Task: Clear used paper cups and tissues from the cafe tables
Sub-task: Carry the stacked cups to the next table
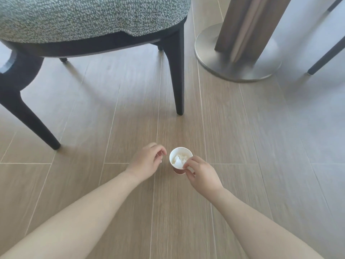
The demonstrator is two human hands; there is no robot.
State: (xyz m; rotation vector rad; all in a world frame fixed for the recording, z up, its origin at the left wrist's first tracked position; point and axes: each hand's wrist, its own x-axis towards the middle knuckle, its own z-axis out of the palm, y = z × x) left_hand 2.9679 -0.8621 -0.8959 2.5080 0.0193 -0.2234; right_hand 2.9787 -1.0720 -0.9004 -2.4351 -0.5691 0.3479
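A small paper cup (179, 153), white inside and reddish brown outside, is held over the wooden floor. Crumpled white tissue (178, 159) lies inside it. My right hand (200, 174) grips the cup by its near rim and side, thumb on the rim. My left hand (147, 161) hovers just left of the cup with its fingers loosely curled; they hold nothing that I can see and do not touch the cup.
A chair (89, 19) with a speckled grey-green seat and dark legs (177, 77) stands ahead on the left. A table's pedestal with a round metal base (237, 58) is ahead on the right, with another dark chair leg (326, 57) beyond. Wood-look floor (261, 137) lies all around.
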